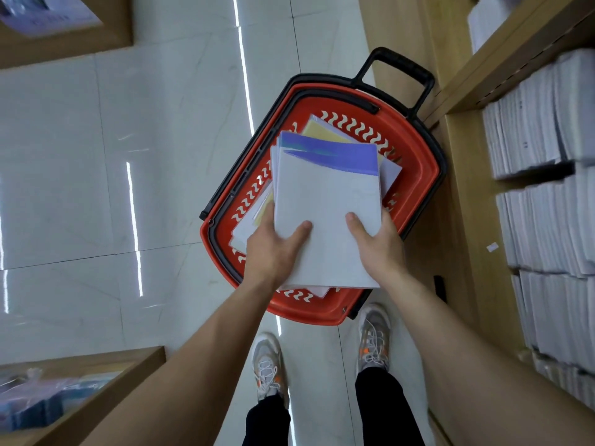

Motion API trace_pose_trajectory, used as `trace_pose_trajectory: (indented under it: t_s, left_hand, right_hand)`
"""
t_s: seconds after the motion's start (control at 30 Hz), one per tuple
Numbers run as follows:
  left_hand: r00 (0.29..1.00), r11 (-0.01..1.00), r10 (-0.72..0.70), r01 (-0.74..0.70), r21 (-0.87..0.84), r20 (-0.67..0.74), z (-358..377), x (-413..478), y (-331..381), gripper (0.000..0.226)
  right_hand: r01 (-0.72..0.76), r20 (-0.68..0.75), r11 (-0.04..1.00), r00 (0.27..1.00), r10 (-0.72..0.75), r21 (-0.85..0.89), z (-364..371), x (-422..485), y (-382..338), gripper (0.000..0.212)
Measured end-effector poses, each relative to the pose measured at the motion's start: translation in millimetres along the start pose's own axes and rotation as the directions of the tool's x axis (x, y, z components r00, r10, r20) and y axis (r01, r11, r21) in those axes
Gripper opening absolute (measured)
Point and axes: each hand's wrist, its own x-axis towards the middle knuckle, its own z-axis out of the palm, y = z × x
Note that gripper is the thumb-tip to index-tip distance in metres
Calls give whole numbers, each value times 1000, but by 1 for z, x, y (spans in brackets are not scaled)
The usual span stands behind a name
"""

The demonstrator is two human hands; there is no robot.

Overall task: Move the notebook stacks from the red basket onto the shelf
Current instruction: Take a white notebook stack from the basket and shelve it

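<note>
A red basket with a black rim and handle stands on the floor below me. Over it I hold a stack of notebooks, white with a purple band at the far end. My left hand grips the stack's near left edge, thumb on top. My right hand grips the near right edge, thumb on the cover. More notebooks, one yellow, lie in the basket under the stack. The wooden shelf rises on the right, packed with white notebook stacks.
My two feet in grey sneakers stand on the glossy white tiled floor just behind the basket. Wooden display units with wrapped goods sit at the lower left and upper left. The basket's black handle leans towards the shelf.
</note>
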Motion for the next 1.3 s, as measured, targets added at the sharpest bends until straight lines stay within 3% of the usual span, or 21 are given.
trace_pose_trajectory:
  t_s: [0.3,0.53,0.67,0.87,1.0,1.3]
  left_hand:
    - [998,997,44,-47,-59,-48,-76,-85,54,61]
    - [967,966,255,-254,-44,13,-158,-172,161,52]
    - [920,923,384,-378,-77,84,-187,-217,218,49]
    - [845,873,481,-486,-43,235,-175,-247,291,47]
    - [805,858,480,-514,6,349,-134,-231,322,53]
    - [724,796,456,-592,127,517,-50,-163,383,59]
  right_hand:
    - [155,-47,987,987,-157,-48,-34,-106,-94,48]
    - [250,-195,967,951,-238,39,-88,-217,-194,43]
    - [338,-338,939,893,-297,69,-123,-277,-234,49]
    - [311,-460,941,860,-220,132,-182,-318,-249,49]
    - [287,-552,932,825,-123,220,-211,-308,-235,37]
    - [208,-653,917,754,71,341,-233,-247,-210,59]
